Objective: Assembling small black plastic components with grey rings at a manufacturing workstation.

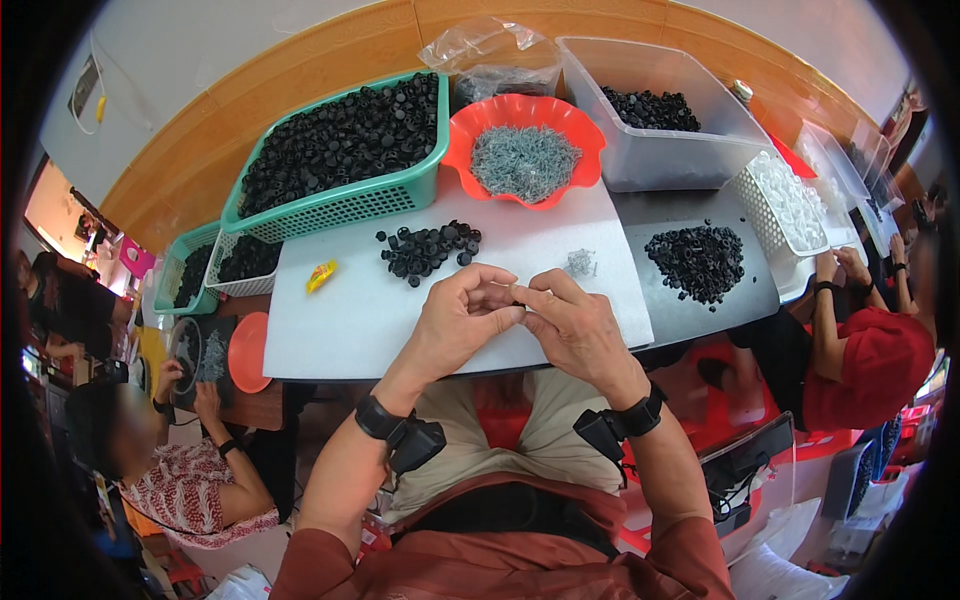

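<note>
Above the near edge of the white work sheet [330, 335], my left hand [458, 318] and my right hand [580, 325] meet fingertip to fingertip. Both are closed in a pinch around a small black plastic part [518, 306], mostly hidden by the fingers. Just beyond my left hand lies a loose pile of round black plastic caps [425, 250]. A little heap of silver screws [581, 263] rests past my right hand. Further back, a red wavy-rimmed bowl [461, 165] holds many more of these thin metal pieces.
A green basket [335, 205] of black caps stands back left, a clear plastic bin [665, 170] back right. Small black parts [695, 262] lie on the dark surface at right. A yellow packet [321, 276] sits at left. People work on both sides.
</note>
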A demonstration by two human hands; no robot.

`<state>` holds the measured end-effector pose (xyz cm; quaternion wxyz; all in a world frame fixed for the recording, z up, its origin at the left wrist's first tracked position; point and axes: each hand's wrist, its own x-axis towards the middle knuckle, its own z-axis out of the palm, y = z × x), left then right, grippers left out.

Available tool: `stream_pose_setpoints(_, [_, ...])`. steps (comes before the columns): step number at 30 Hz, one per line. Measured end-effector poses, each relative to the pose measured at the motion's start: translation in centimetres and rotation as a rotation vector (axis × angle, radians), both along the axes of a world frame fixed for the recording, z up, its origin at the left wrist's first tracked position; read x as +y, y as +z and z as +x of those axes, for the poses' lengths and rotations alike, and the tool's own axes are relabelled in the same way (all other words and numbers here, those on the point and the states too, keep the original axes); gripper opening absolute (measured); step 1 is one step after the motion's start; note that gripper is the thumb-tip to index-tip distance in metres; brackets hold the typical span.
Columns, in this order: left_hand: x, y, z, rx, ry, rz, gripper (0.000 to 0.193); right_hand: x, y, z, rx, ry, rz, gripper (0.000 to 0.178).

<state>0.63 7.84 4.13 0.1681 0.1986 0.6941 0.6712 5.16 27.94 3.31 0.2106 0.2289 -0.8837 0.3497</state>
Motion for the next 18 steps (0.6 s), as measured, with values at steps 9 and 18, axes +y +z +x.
stream_pose_setpoints(9, [0.5, 0.2, 0.5, -0.133, 0.005, 0.217, 0.031, 0.1, -0.2, -0.2, 0.022, 0.032, -0.212, 0.033])
stream_pose_setpoints(18, [1.2, 0.2, 1.6, -0.322, 0.063, 0.352, 0.021, 0.4, -0.2, 0.2, 0.018, 0.032, -0.339, 0.021])
